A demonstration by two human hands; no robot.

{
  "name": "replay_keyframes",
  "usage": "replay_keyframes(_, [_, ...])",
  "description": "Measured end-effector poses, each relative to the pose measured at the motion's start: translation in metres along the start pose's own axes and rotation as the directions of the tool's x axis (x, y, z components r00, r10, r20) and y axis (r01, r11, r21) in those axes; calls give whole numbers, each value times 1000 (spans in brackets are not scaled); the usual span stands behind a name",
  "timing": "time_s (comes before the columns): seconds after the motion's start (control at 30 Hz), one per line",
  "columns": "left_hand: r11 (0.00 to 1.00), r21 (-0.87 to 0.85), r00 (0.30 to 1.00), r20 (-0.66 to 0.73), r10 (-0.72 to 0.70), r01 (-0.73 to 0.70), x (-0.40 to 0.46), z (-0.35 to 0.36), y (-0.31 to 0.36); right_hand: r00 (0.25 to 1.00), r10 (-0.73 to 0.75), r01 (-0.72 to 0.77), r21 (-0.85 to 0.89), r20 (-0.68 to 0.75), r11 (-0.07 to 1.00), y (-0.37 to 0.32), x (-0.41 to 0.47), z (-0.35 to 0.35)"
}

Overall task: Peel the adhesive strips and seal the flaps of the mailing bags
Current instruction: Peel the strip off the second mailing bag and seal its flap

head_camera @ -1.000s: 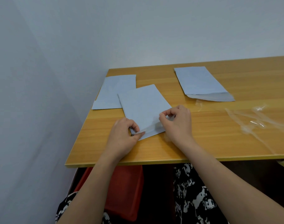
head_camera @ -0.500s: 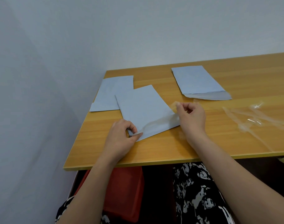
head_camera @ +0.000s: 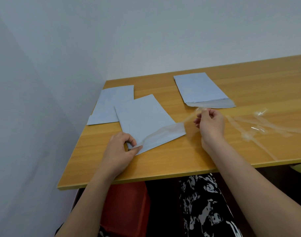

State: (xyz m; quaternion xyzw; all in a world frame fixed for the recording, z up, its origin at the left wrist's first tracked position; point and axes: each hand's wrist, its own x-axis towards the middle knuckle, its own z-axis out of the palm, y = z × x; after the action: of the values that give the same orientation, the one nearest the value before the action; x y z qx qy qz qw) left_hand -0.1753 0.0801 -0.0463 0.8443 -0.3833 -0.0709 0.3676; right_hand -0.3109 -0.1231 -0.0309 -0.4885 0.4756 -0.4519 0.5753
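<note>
The mailing bag [head_camera: 144, 120] lay flat and slanted on the tabletop [head_camera: 180, 159], its flap end toward the near edge. The left hand [head_camera: 119, 151] pinched the flap's near corner between thumb and curled fingers, pinning it down. The right hand [head_camera: 210, 124], raised just past the bag's right corner, had its grip closed on the clear adhesive strip [head_camera: 163, 132], which ran from those fingers back across the flap to the left hand.
</note>
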Motion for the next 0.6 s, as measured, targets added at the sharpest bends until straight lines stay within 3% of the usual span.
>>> replay_keyframes(0.3, [1000, 6, 1000, -8, 8, -8, 0, 0, 2, 998, 17, -2, 252, -59, 968, -9, 4, -11])
replay_keyframes(0.6, [1000, 9, 1000, -9, 15, -15, -1, 0, 1, 986, -79, 120, 299, -146, 947, -11, 24, -23])
